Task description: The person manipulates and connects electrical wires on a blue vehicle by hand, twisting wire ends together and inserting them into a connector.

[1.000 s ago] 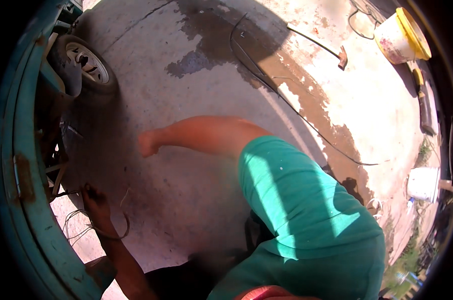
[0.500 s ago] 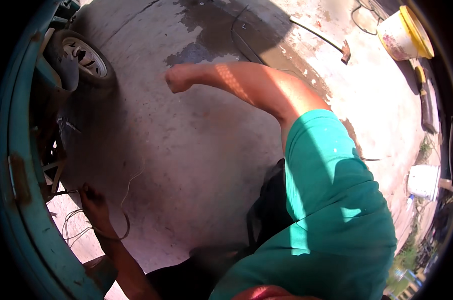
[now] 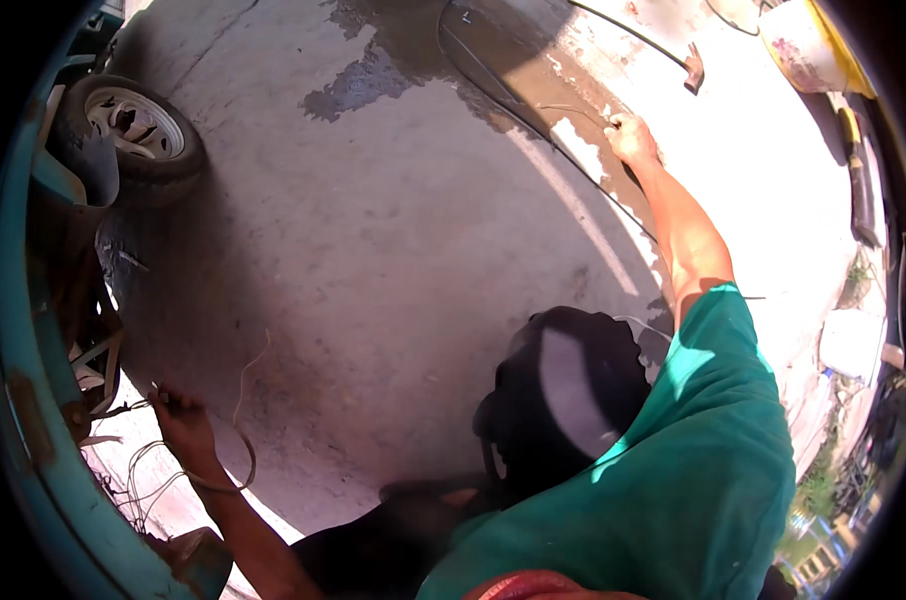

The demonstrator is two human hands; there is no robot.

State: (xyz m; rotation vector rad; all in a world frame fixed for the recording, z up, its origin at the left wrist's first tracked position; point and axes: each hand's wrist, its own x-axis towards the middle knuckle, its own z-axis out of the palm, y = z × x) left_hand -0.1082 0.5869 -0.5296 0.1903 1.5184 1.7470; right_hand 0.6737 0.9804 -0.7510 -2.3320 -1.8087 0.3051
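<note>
My left hand is closed at the lower left, its fingers pinching the end of a thin wire beside the teal vehicle body. Loose loops of pale wire hang about its wrist and trail over the floor. My right hand is stretched far out to the upper right, closed in a fist above the sunlit concrete. What it grips, if anything, is too small to make out. A black hose lies on the floor beside it.
A wheel stands under the vehicle at the upper left. A hammer lies at the upper right, near a white and yellow bucket. A white container stands at the right edge. Wet patches darken the concrete.
My right hand has swung from the upper middle out to the right, the arm straightening. My left hand stays by the vehicle at the wire. The view has shifted slightly.
</note>
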